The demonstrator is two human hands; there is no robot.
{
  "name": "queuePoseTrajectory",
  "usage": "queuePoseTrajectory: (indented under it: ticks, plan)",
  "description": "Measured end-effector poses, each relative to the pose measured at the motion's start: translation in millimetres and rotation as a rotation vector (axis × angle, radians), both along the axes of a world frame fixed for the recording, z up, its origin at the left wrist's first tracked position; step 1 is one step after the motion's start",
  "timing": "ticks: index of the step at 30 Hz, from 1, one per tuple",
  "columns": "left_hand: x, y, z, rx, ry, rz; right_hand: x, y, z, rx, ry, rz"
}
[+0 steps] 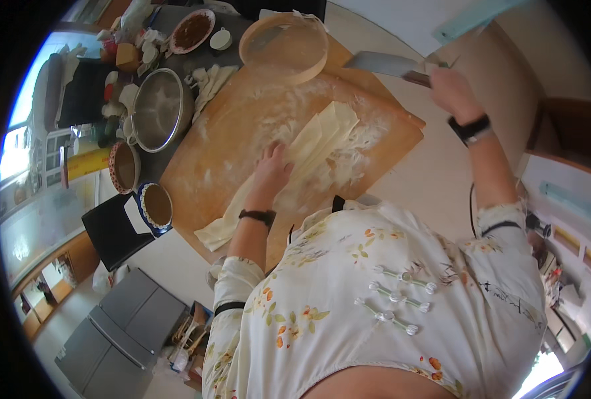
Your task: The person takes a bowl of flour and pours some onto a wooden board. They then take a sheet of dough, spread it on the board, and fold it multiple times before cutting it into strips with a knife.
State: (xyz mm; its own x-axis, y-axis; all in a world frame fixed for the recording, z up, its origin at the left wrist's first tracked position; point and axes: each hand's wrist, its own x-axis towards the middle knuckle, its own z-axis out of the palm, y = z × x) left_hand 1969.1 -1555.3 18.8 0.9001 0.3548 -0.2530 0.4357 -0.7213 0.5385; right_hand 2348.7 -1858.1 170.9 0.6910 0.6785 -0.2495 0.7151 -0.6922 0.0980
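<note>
A long strip of pale dough (319,143), folded in layers, lies slantwise across a floured wooden board (222,149). My left hand (272,171) rests on the middle of the strip with its fingers apart and flat; part of the dough is hidden beneath the hand and forearm. Raised off to the right, beyond the board's edge, my right hand (452,92) is closed round the handle of a kitchen knife (385,64). The wide blade points left toward the board's far corner, apart from the dough. Loose flour lies around the strip.
A round sieve (302,75) stands at the board's far edge. Left of the board are a metal pot (186,110), crumpled cloth (209,86), a plate of brown food (192,32), a white cup (221,40) and two patterned bowls, one red-rimmed (114,176), one blue (146,211).
</note>
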Motion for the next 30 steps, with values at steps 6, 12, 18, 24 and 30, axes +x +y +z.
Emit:
queuePoseTrajectory:
  ticks: [6, 12, 18, 24, 30]
  plan:
    - [67.8, -25.5, -20.6, -0.077, -0.144, -0.115, -139.8, -133.8, 24.2, 0.523, 0.186, -0.387]
    - [112.1, -77.1, -27.3, 0.074, -0.267, -0.304, -236.7, -102.1, -76.3, 0.977, 0.683, -0.580]
    - [133.7, -79.9, -48.9, 0.170, -0.413, -0.444, -229.9, -48.5, -101.3, 0.563, 0.431, -0.461]
    - [148.8, -83.8, -72.9, 0.211, -0.444, -0.573, -242.1, -50.9, -109.6, 0.453, 0.462, -0.413]
    - [154.9, -88.2, -65.1, 0.238, -0.486, -0.553, -238.8, -55.8, -112.8, 0.516, 0.574, -0.468]
